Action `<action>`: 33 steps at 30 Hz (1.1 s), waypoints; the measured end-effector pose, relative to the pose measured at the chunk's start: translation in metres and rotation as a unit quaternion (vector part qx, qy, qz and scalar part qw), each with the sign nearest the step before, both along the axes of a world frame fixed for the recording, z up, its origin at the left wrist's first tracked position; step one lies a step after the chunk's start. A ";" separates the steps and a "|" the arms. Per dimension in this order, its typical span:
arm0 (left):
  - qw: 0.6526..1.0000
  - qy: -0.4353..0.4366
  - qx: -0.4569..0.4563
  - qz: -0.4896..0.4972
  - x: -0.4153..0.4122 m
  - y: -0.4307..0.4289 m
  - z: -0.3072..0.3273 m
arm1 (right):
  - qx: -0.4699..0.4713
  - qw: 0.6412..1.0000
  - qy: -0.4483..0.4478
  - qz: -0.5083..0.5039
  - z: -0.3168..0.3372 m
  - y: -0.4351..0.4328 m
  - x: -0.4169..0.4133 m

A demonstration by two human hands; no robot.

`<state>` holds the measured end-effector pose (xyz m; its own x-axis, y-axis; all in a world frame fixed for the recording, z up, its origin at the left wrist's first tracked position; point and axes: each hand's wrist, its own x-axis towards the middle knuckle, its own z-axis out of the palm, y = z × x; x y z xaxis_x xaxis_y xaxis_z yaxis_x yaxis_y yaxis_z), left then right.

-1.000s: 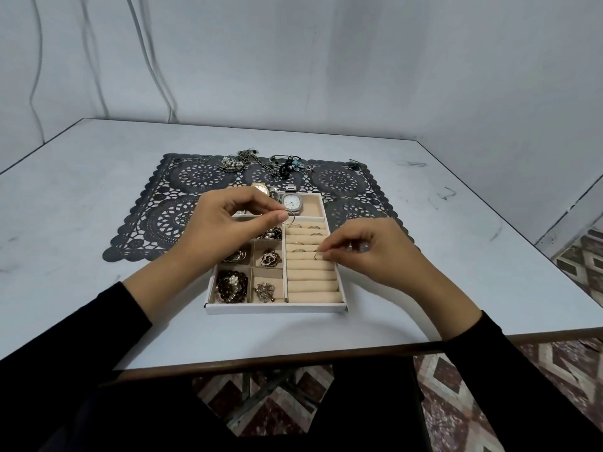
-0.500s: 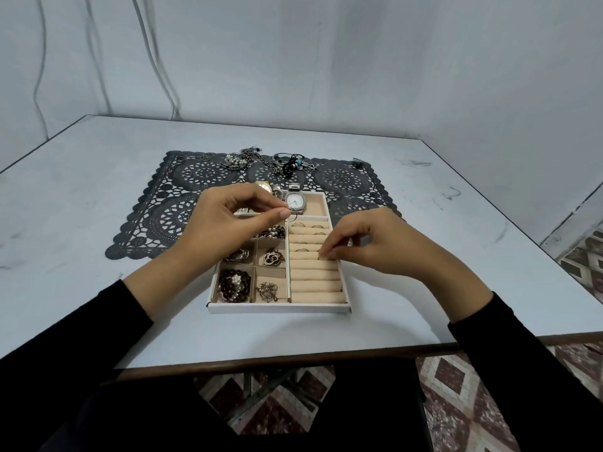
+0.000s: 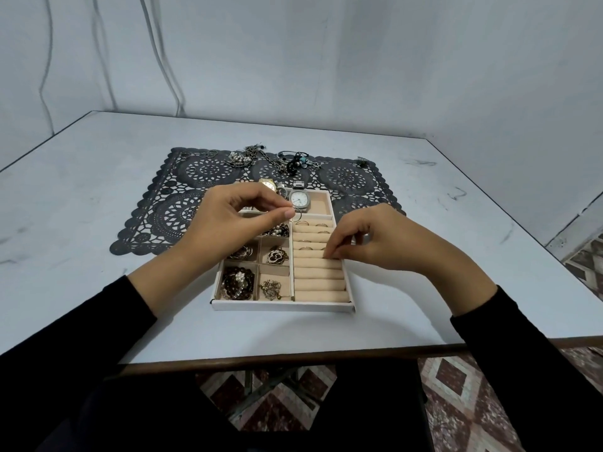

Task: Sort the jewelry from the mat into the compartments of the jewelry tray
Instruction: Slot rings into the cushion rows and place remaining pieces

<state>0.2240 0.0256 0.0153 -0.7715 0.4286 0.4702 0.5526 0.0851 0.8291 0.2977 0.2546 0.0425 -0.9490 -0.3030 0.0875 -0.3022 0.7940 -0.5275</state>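
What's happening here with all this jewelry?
A person is sorting jewelry into a cream tray. Their left hand pinches a thin ring above the tray, beside the silver watch. The right hand has its fingertips down at a slot in the ring rolls; what they hold is hidden. Rings and brooches already sit in compartments. A pile of necklaces waits on the dark lace mat.

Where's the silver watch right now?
Head view: the silver watch lies in the far compartment of the tray, just right of the left hand, behind the ring rolls.
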 end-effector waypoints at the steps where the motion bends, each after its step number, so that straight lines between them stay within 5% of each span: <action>1: 1.000 0.001 0.002 0.000 0.000 0.000 0.000 | 0.005 1.000 0.001 0.000 0.000 0.000 0.000; 15: 1.000 0.000 -0.005 -0.003 0.002 0.001 0.001 | 0.029 1.000 0.012 -0.005 -0.002 0.000 -0.003; 21: 1.000 0.002 -0.006 -0.001 0.001 0.001 0.001 | -0.205 0.976 -0.064 -0.044 -0.007 0.017 -0.005; 25: 1.000 -0.001 -0.009 -0.006 0.002 0.003 0.000 | -0.294 0.947 0.013 -0.129 -0.022 0.031 -0.015; 33: 0.998 0.018 -0.064 -0.015 0.001 0.004 -0.004 | -0.101 0.950 0.134 -0.262 -0.056 0.045 -0.035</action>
